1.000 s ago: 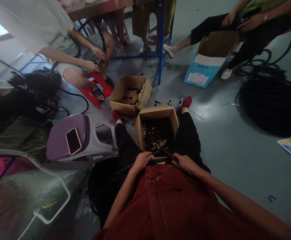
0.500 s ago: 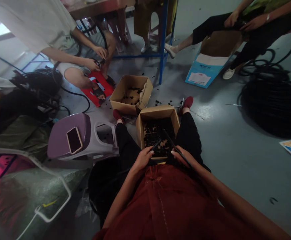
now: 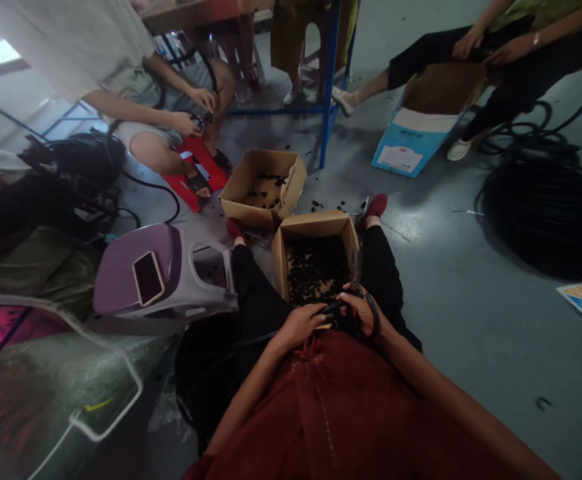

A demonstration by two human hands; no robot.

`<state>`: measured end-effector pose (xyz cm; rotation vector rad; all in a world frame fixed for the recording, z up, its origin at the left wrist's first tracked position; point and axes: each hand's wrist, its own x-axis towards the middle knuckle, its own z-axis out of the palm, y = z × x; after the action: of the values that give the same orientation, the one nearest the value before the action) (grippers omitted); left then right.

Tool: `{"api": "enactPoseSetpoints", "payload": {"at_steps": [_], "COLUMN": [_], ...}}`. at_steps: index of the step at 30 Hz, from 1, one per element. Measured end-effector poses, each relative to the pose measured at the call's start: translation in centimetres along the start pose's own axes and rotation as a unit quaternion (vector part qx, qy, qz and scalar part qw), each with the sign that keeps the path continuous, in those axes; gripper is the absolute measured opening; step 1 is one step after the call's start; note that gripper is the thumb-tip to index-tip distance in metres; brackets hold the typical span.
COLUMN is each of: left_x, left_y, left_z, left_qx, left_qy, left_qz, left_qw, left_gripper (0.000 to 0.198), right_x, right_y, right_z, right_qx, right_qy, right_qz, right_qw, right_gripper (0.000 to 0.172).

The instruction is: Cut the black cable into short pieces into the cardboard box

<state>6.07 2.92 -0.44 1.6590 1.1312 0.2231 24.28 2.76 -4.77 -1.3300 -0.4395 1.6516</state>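
Note:
I sit on the floor with an open cardboard box (image 3: pixel 315 227) of small black pieces between my legs. My left hand (image 3: pixel 298 325) is closed around the end of a thin black cable (image 3: pixel 331 307) at the box's near edge. My right hand (image 3: pixel 359 312) is closed on black-handled scissors (image 3: pixel 357 280). A handle loop shows beside its fingers, and the blades point up over the box. The two hands almost touch.
A second cardboard box (image 3: pixel 263 187) stands just beyond. A purple stool (image 3: pixel 135 267) with a phone (image 3: pixel 148 277) on it lies at my left. A big coil of black cable (image 3: pixel 545 213) is on the right. Other people sit around, and a blue-white carton (image 3: pixel 411 143) stands at the back.
My right hand moved left toward my left hand. The long black tool, which slanted out past my right wrist, now stands upright over the box. My left hand shifted slightly right.

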Motion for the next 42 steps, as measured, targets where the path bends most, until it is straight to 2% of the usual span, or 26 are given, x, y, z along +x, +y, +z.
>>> {"api": "enactPoseSetpoints", "payload": {"at_steps": [6,12,16,21,24,27,30,34,42], "left_x": [-0.8,-0.4,0.2,0.4,0.5,0.7,0.8,1.0,1.0], "left_y": [-0.5,0.4,-0.1,-1.2,-1.5,-1.5,-1.5,-1.5,-1.4], "left_z": [-0.9,-0.8,-0.5,-1.6,-2.4,-2.7,-2.6,-2.3,-1.9], "left_qx": [0.023,-0.003,-0.011,-0.077,-0.112,-0.135,-0.147,-0.155,-0.175], "left_qy": [0.023,0.013,0.078,0.192,0.223,0.23,0.23,0.241,0.242], "left_qz": [-0.027,-0.004,-0.026,-0.072,-0.085,-0.086,-0.086,-0.092,-0.092], "left_qw": [0.999,1.0,0.997,0.976,0.965,0.96,0.958,0.954,0.95], "left_gripper": [0.038,0.033,0.03,0.031,0.033,0.033,0.035,0.037,0.035], "right_x": [0.7,1.1,1.2,0.2,-0.9,-1.9,-2.7,-3.0,-3.0], "right_y": [-0.8,-0.7,-0.5,-1.4,-1.8,-1.9,-1.8,-2.0,-2.5], "right_z": [-0.8,-0.8,-1.1,-2.6,-3.4,-3.9,-4.1,-4.2,-3.5], "right_qx": [0.02,0.01,-0.021,-0.121,-0.234,-0.361,-0.437,-0.477,-0.499], "right_qy": [0.017,0.023,0.025,-0.02,-0.072,-0.113,-0.138,-0.146,-0.178], "right_qz": [-0.034,-0.028,-0.027,-0.025,-0.027,-0.023,-0.018,-0.024,-0.042], "right_qw": [0.999,0.999,0.999,0.992,0.969,0.925,0.889,0.866,0.847], "right_gripper": [0.046,0.046,0.047,0.042,0.041,0.04,0.04,0.04,0.046]}}
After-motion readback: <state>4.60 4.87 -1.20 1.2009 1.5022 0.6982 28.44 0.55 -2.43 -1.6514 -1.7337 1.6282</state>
